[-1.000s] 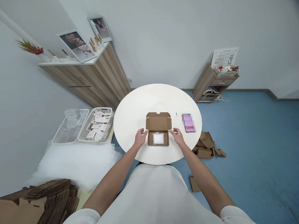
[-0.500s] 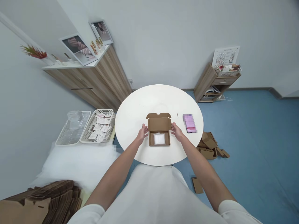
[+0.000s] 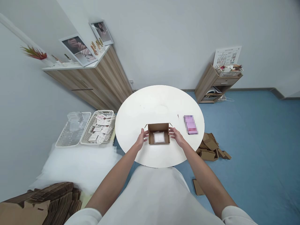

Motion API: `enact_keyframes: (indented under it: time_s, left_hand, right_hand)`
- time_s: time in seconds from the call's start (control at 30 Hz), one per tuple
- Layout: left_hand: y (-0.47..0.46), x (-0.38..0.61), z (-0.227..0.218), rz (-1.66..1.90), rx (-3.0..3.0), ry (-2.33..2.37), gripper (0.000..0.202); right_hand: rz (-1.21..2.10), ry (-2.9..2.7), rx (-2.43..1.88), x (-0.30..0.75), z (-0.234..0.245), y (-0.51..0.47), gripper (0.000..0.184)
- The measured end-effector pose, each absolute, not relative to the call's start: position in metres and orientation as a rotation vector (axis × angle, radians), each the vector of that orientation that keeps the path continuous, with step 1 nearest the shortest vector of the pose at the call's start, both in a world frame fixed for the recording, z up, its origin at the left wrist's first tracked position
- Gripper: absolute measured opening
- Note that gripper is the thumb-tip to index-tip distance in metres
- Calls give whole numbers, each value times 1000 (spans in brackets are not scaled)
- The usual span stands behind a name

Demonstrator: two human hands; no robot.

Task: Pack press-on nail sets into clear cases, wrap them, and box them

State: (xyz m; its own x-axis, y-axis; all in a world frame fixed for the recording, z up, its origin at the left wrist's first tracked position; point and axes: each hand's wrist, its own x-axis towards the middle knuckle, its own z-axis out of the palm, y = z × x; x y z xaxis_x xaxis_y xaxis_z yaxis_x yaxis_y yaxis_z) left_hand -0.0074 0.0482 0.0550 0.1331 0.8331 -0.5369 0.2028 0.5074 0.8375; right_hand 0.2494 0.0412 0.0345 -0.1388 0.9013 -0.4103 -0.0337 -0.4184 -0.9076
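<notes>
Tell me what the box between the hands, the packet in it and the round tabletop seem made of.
Box: likely matte cardboard, judging by its plain brown colour and thin folded tabs.
Packet: soft-looking and whitish, perhaps plastic or foam wrap; too small to tell.
Round tabletop: smooth, even white, perhaps laminate or painted board.

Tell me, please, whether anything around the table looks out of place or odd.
Yes: cardboard boxes lie jumbled at odd angles on the floor right of the table, with another cardboard piece apart from them. A dark speck, too small to identify, also stands out on the white tabletop. The open box looks undamaged.
</notes>
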Motion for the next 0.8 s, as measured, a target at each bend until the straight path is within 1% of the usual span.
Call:
enact_keyframes:
  time_s: [0.13, 0.23, 0.37, 0.5, 0.6, 0.7, 0.8]
  left_hand:
    - [40, -13, 55, 535, 1003, 1385, 79]
    - [36, -17, 58, 482, 1008, 1415, 75]
    - [31, -16, 57, 435, 1011, 1520, 64]
    - [24, -9, 45, 430, 1117, 1599, 47]
    - [20, -4, 33, 403, 1204, 1716, 38]
    - [17, 0, 25, 327, 1267, 1854, 44]
    - [13, 3, 24, 288, 1416, 1939, 51]
  right_hand:
    - [1722, -1000, -1436, 255, 35, 31, 60]
    - [1757, -1023, -1455, 259, 40, 24, 59]
    - [1714, -1101, -1497, 256, 43, 15, 48]
    - [1515, -1190, -1623, 243, 31, 5, 38]
    - [1313, -1303, -1840, 238, 16, -2, 37]
    - [1162, -1439, -1975, 236, 8, -9, 42]
    - [1084, -1556, -2027, 236, 8, -14, 51]
